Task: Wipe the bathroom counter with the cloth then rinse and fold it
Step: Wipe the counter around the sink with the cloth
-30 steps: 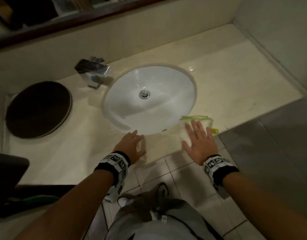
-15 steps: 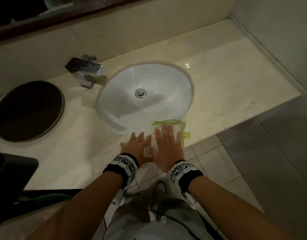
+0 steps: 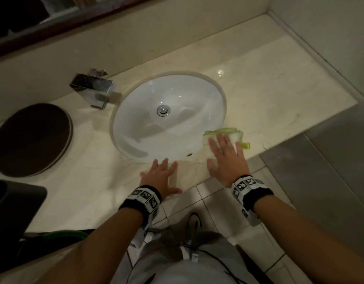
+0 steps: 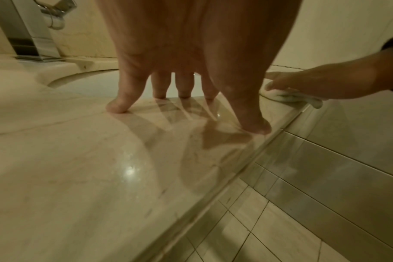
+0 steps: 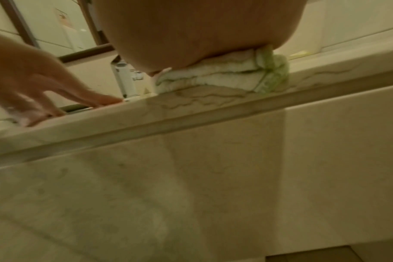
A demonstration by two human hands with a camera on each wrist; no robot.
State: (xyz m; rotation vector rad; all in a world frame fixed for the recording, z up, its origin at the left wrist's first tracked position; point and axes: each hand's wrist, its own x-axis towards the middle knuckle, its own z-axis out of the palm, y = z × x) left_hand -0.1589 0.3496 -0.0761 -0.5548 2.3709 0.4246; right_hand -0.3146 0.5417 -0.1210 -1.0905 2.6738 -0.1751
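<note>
A folded white cloth with green edging (image 3: 234, 136) (image 5: 215, 78) (image 4: 289, 96) lies on the cream marble counter (image 3: 279, 95) at the front right rim of the white basin (image 3: 168, 115). My right hand (image 3: 226, 154) lies flat on the cloth with straight, spread fingers and presses it onto the counter near the front edge. My left hand (image 3: 160, 177) (image 4: 186, 95) rests flat on the bare counter in front of the basin, fingers straight and spread, holding nothing. About a hand's width separates the two hands.
A chrome tap (image 3: 93, 89) stands at the basin's back left. A dark round disc (image 3: 31, 138) lies on the counter's left end, with a dark object (image 3: 13, 212) below it. A wall (image 3: 330, 27) closes the right side. Tiled floor (image 3: 228, 201) runs below the counter edge.
My right hand slid the cloth left toward my left hand, then back right along the front edge. The left hand stayed flat in front of the basin.
</note>
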